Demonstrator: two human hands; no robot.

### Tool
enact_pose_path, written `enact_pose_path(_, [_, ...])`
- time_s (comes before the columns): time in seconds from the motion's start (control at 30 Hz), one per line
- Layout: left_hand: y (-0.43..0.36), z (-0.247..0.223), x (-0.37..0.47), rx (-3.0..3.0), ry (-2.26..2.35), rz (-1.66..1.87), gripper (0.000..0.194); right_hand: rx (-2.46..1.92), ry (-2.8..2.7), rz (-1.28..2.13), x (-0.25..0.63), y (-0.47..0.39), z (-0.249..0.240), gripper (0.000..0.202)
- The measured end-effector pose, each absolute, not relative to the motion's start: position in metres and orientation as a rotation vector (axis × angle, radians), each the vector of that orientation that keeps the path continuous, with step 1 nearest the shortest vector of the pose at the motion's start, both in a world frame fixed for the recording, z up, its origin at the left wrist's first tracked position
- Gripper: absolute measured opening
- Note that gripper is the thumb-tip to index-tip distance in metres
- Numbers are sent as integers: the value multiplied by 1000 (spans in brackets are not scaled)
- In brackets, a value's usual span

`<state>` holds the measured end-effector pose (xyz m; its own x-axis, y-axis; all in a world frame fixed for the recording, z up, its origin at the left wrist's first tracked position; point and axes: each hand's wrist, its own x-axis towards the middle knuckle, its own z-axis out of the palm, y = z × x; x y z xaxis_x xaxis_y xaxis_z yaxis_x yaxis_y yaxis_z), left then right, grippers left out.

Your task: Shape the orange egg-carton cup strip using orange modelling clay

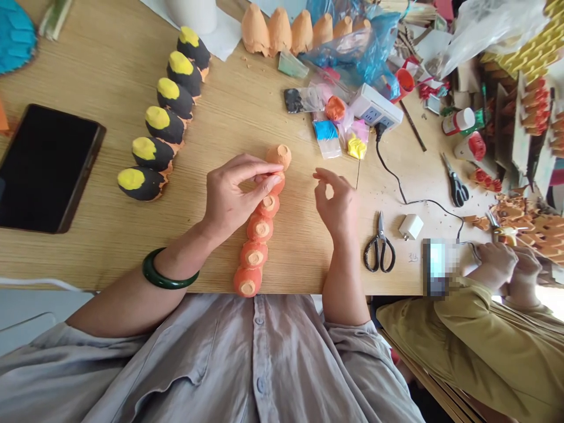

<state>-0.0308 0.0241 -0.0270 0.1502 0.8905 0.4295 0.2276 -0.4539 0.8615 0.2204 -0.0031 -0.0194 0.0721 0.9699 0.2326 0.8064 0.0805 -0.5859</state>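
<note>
A row of orange egg-carton cups (259, 228) lies lengthwise in front of me, its lower cups coated in redder orange around pale round tips. My left hand (238, 191) reaches over the upper part of the row, thumb and forefinger pinched together at the second cup from the far end. What is between those fingertips is too small to make out. To the right of the row, my right hand (335, 200) is raised above the table with thumb and forefinger curled together. Anything in that pinch is hidden. A green bangle (170, 277) circles my left forearm.
Black-and-yellow cups (165, 120) and a dark tablet (46, 167) lie left. Behind are plain orange cups (279, 30), small clay bags (326, 136) and a power strip (374, 107). Scissors (379, 247) and a white adapter (410, 227) lie right, near another person's hands (497, 264).
</note>
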Motion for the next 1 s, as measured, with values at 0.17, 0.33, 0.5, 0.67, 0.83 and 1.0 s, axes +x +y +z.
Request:
enact_pose_path(0.17, [20,-20,-28,1732,1079,1308,18,-1817,-2175,458,208,-10,-24,53])
enact_pose_path(0.33, [23,-25,-25,1762,1059,1323,29,-1878,-2193,408,193,46,-45,59])
enact_pose_path(0.5, [31,-40,-25,1615,1089,1407,25,-1722,-1987,252,196,83,-54,44])
enact_pose_path(0.67, [31,-44,-23,1505,1041,1399,18,-1568,-1856,167,212,84,-65,45])
enact_pose_path(0.83, [31,-47,-20,1473,1020,1377,22,-1284,-1684,292,205,70,-61,38])
enact_pose_path(1.0, [29,-46,-19,1471,1006,1397,28,-1142,-1272,939,180,29,-40,43])
